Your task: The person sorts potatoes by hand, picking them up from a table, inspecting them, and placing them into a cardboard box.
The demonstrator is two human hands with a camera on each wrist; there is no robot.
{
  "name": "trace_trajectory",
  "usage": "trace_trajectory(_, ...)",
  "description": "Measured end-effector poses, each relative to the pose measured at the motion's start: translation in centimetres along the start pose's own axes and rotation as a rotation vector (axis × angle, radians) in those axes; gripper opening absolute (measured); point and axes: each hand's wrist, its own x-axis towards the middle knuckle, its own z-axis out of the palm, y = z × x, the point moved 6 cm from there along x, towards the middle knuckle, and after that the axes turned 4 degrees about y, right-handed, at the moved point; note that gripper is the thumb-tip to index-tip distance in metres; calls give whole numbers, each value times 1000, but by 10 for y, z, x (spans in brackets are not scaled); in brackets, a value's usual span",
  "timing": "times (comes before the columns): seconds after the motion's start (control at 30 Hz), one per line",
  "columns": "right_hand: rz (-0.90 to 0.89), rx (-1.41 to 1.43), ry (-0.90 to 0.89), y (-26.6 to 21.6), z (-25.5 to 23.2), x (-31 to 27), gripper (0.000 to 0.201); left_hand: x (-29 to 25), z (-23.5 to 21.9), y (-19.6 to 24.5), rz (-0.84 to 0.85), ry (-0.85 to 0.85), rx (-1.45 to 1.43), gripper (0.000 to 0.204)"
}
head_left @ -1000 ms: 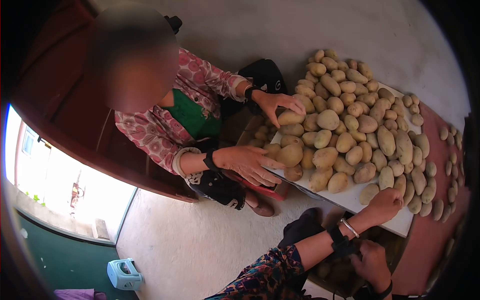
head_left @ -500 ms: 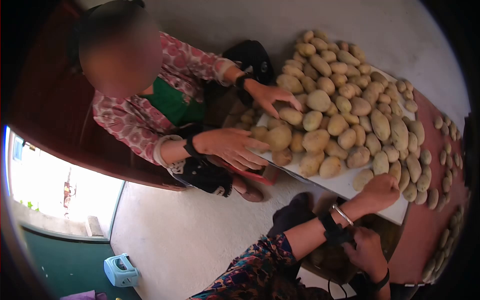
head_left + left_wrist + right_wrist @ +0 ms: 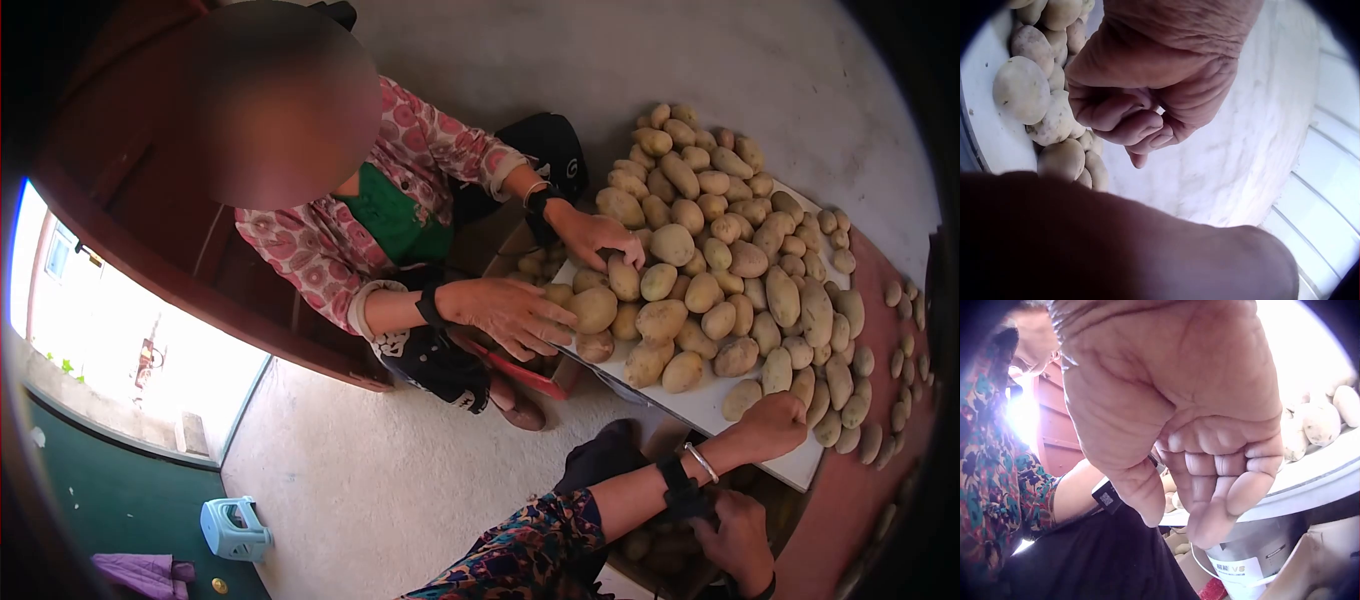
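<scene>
My left hand [image 3: 768, 430] is held over the near edge of the white board [image 3: 705, 400], beside the potatoes [image 3: 735, 357]. Its fingers [image 3: 1129, 128] are curled into a fist around nothing. A silver bangle [image 3: 701, 461] and a black wristband [image 3: 682, 487] circle that wrist. My right hand [image 3: 738, 540] is right at this wristband, its fingers loosely bent and its palm empty in the right wrist view. Part of a hand or arm [image 3: 1116, 244] looms dark and blurred across the bottom of the left wrist view.
Across the board sits another person in a pink patterned shirt [image 3: 300, 260], both hands at the pile. Small potatoes [image 3: 908, 365] lie on a reddish surface at right. Beneath the board are boxes and a bucket [image 3: 1241, 562]. A blue stool [image 3: 236, 530] stands on the floor.
The other person's far hand has reached further over the pile and now touches a potato. The head view swung left and back. My two hands stay close together at the left wrist.
</scene>
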Motion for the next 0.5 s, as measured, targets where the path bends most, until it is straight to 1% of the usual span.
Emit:
trace_trajectory(0.13,-26,-50,-5,5,-3,-4,34,1,-4,3,44,20,41,18)
trace_trajectory(0.17,-19,22,-104,13,0,-7,31,1,-3,2,55,19,67,18)
trace_trajectory(0.2,10,89,-198,20,2,-16,28,6,3,-9,106,8,104,19)
trace_trajectory(0.23,34,201,-290,17,1,-17,31,6,3,-9,207,-54,99,20)
trace_trajectory(0.27,113,329,-353,19,-2,-15,34,4,1,-11,95,-142,36,22)
trace_trajectory(0.3,69,486,-371,29,-1,-19,39,3,-1,-9,113,-202,86,23)
trace_trajectory(0.33,84,562,-411,31,-8,-19,39,-1,0,-5,12,-302,52,22)
trace_trajectory(0.37,86,617,-396,36,-13,-20,39,-5,2,0,-88,-356,73,20)
trace_trajectory(0.4,131,714,-379,42,-19,-22,39,-6,5,3,-172,-394,119,19)
trace_trajectory(0.43,197,859,-360,51,-19,-26,38,-9,9,2,-176,-442,98,19)
trace_trajectory(0.47,222,984,-303,54,-26,-29,34,-12,12,2,-171,-454,96,19)
trace_trajectory(0.5,247,1031,-224,60,-31,-35,32,-14,14,4,-160,-463,110,19)
